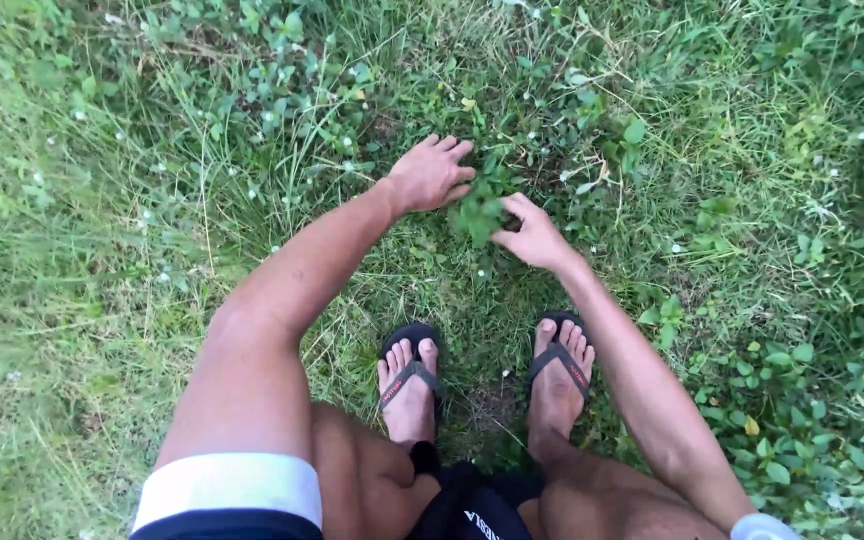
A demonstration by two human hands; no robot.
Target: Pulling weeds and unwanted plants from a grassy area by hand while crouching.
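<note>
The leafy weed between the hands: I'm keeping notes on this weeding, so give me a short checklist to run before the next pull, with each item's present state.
1. Right hand on the leafy weed: ok, fingers pinch its leaves.
2. Left hand on the plant: cannot tell; it lies spread over the grass beside the clump, touching its edge at most.
3. Grip low at the stem base: cannot tell, leaves hide it.
4. Feet planted: ok, both black sandals flat on the ground, apart.
5. Roots loosened: cannot tell, soil is hidden.
</note>
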